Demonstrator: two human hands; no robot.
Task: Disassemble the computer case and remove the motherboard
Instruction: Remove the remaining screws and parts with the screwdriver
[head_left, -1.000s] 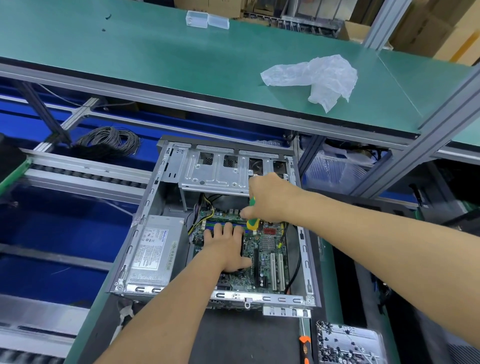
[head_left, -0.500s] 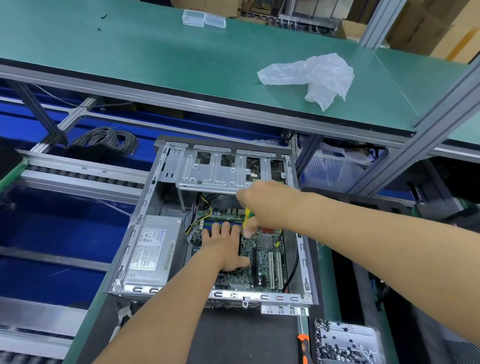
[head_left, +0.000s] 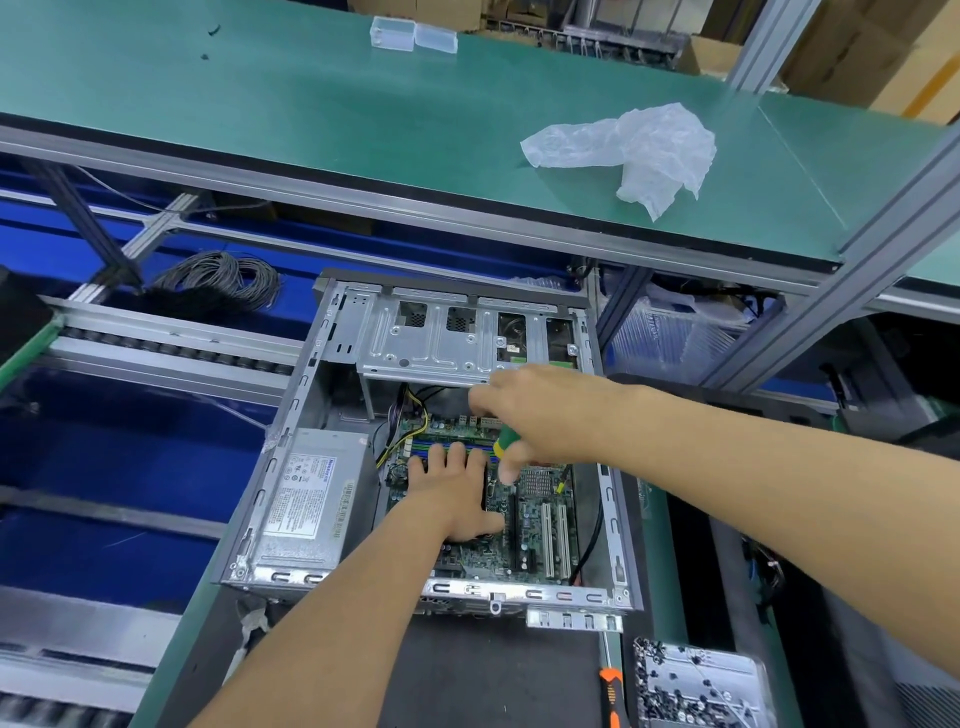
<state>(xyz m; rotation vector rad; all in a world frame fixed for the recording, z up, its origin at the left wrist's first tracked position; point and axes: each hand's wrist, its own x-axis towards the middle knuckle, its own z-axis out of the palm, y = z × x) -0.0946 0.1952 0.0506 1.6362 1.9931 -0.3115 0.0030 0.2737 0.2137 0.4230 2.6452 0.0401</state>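
In the head view the left hand lies flat, fingers straight, pressing the motherboard inside the open computer case on the near worktop. The right hand, grip curled, holds a green-handled screwdriver above the board's far side.

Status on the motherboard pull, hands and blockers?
Left hand flat on motherboard. Right hand grips screwdriver. Board seated in case; cables attached.

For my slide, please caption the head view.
Left hand pressing the motherboard while right hand holds a screwdriver.

motherboard in case, power supply left
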